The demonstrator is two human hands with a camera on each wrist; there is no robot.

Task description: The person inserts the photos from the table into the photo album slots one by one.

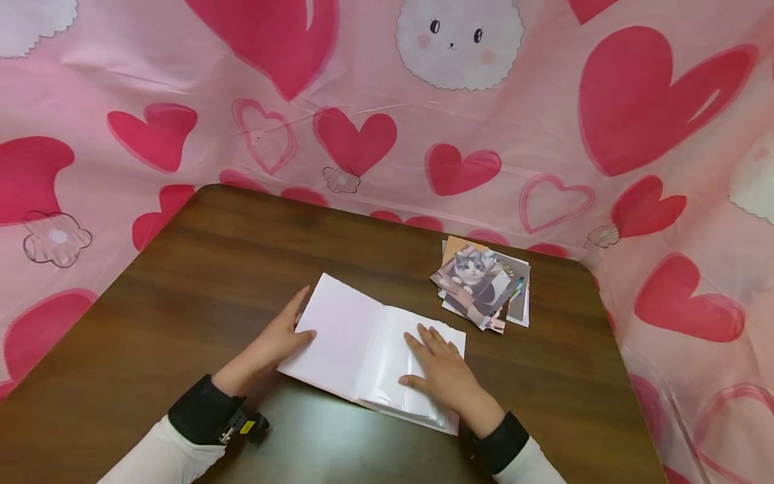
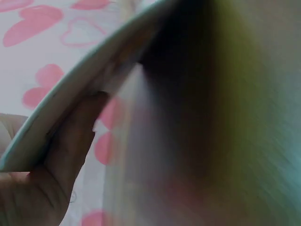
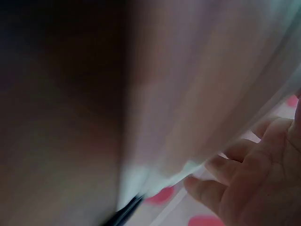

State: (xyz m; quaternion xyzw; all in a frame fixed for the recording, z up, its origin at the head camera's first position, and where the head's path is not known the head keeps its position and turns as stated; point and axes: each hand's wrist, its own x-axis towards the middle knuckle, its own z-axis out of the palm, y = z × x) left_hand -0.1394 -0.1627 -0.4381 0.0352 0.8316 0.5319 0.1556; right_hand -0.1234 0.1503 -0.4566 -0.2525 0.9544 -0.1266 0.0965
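An album [image 1: 338, 329] with clear plastic sleeves lies spread on the table, its left side a plain white panel. My left hand [image 1: 277, 344] grips the left cover at its edge, thumb on the inner face and fingers behind. The left wrist view shows that hand [image 2: 63, 165] around the cover's edge, seen side-on. My right hand [image 1: 446, 376] rests on the glossy right page with its fingers spread. In the right wrist view, the fingers of that hand [image 3: 256, 181] lie against the sleeve surface, which is blurred.
A loose pile of photos [image 1: 478, 279], a cat picture on top, sits beyond the album to the right on the brown wooden table [image 1: 199, 289]. A pink heart-patterned curtain [image 1: 375, 81] hangs close behind the table's far edge and along its sides.
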